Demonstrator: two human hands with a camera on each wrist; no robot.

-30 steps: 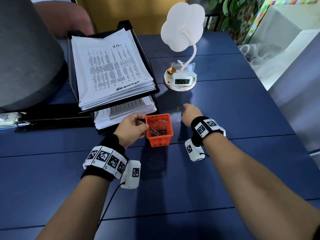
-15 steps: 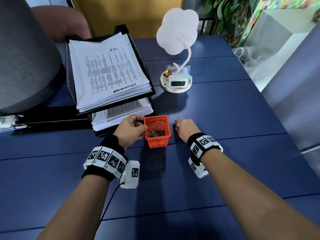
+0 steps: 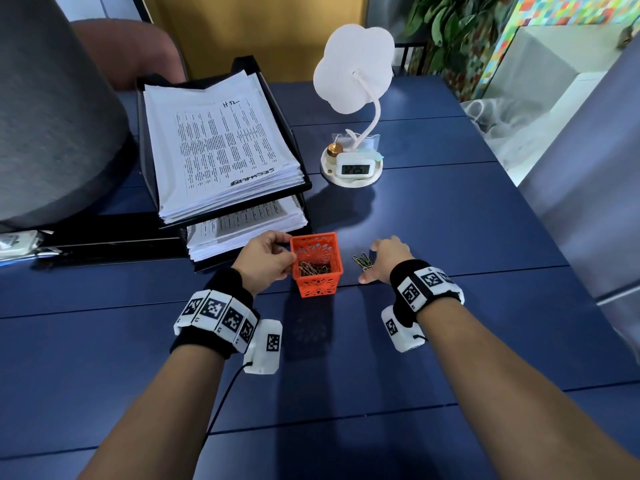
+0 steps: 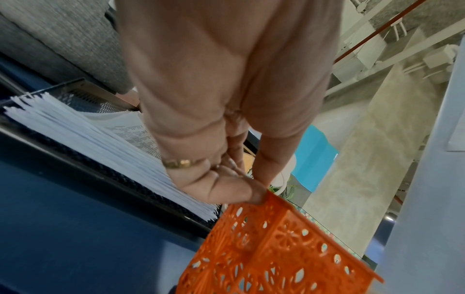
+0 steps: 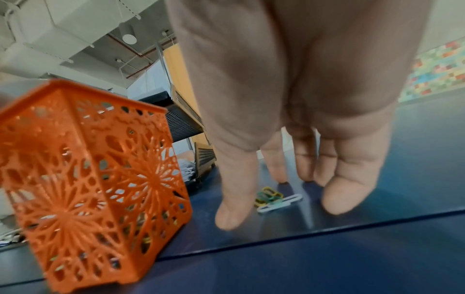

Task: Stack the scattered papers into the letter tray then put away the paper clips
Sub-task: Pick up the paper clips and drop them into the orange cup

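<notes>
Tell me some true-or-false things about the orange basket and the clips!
1. The left hand holds the orange basket. True.
2. The basket is empty. False: paper clips lie inside it.
3. A few loose clips lie on the table beside the right hand. True.
4. The right hand grips the clips. False: its fingers are spread and hold nothing.
5. The letter tray has no papers. False: papers fill both its levels.
</notes>
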